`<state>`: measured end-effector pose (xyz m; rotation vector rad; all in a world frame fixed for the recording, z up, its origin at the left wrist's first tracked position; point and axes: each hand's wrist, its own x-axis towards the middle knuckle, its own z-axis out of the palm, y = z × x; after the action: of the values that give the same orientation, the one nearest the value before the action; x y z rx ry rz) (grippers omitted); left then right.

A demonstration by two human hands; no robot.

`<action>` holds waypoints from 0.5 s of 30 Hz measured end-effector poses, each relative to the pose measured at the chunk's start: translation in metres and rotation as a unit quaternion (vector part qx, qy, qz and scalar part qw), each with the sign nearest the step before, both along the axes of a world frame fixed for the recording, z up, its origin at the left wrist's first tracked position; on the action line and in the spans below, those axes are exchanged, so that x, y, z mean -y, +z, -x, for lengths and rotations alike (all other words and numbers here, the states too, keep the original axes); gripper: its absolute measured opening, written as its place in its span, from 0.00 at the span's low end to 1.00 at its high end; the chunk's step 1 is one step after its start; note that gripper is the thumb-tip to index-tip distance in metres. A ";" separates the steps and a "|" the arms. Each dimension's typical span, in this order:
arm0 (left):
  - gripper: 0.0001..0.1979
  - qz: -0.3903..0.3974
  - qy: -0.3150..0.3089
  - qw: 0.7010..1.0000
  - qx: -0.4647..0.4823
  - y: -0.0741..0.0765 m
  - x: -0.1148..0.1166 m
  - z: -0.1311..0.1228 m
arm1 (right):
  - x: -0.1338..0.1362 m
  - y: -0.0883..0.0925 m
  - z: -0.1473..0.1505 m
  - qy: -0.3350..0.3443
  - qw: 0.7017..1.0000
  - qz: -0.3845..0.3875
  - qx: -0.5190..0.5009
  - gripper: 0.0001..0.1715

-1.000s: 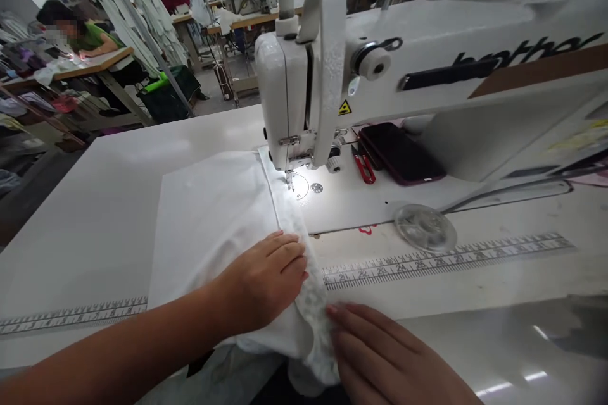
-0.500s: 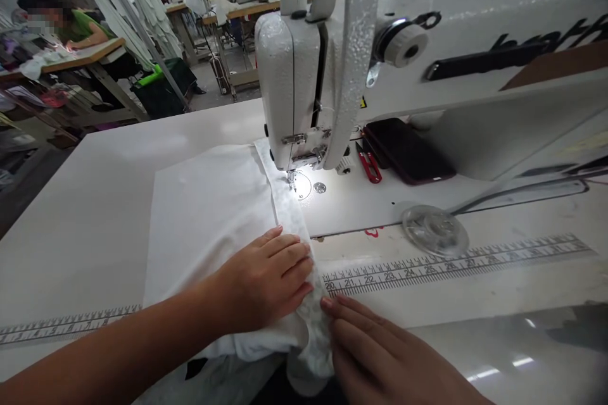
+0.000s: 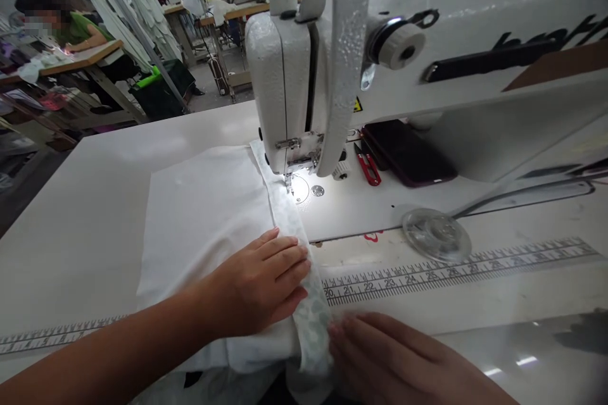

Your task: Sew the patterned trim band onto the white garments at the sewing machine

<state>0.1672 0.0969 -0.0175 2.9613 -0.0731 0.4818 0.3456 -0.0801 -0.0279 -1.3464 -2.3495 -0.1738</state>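
A white fabric piece [image 3: 204, 202] lies under the needle of a sewing machine [image 3: 285, 88], with a pale patterned strip [image 3: 313, 316] along its right edge. My left hand [image 3: 266, 281] rests flat on the fabric and strip in front of the presser foot [image 3: 288, 183], fingers stretched out. Lower right, my right hand [image 3: 380, 354] has its fingers together at the strip's right edge, seemingly pinching it; the hand is slightly blurred and its thumb is hidden. The near end of the cloth hangs in folds at the bottom of the view.
Red thread snips [image 3: 368, 168] and a dark phone [image 3: 408, 152] lie beneath the machine arm. A clear plastic bobbin-like disc [image 3: 437, 234] sits by a printed ruler strip [image 3: 403, 280] on the table. A co-worker [image 3: 78, 28] sits at another table, far left.
My right hand has shifted slightly down and right along the strip's edge, and the strip's near part lies flatter. My left hand stays on the fabric. The view has shifted slightly.
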 end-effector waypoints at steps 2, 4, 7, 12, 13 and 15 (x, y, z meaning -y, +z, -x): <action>0.13 -0.001 0.002 1.000 0.006 0.000 -0.006 -0.004 | -0.008 -0.005 0.000 -0.011 0.999 -0.028 -0.017 0.19; 0.12 -0.002 0.004 1.000 0.013 0.000 -0.015 -0.008 | -0.017 -0.010 -0.001 -0.011 0.998 -0.059 -0.023 0.20; 0.10 -0.008 0.008 0.999 0.032 -0.001 -0.030 -0.014 | -0.026 -0.014 -0.006 -0.011 0.999 -0.048 -0.020 0.19; 0.06 -0.032 0.007 0.998 0.060 -0.001 -0.059 -0.024 | -0.042 -0.006 -0.016 0.005 1.000 0.024 -0.013 0.17; 0.05 -0.039 0.007 0.997 0.066 -0.001 -0.065 -0.026 | -0.046 -0.004 -0.018 0.008 1.000 0.028 -0.009 0.17; 0.05 -0.053 0.007 0.995 0.080 0.000 -0.075 -0.029 | -0.057 0.001 -0.021 0.010 0.999 0.030 -0.002 0.17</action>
<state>0.1966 0.1722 -0.0178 3.0220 -0.0988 0.7393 0.3669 -0.0236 -0.0270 -1.3495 -2.3823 -0.0956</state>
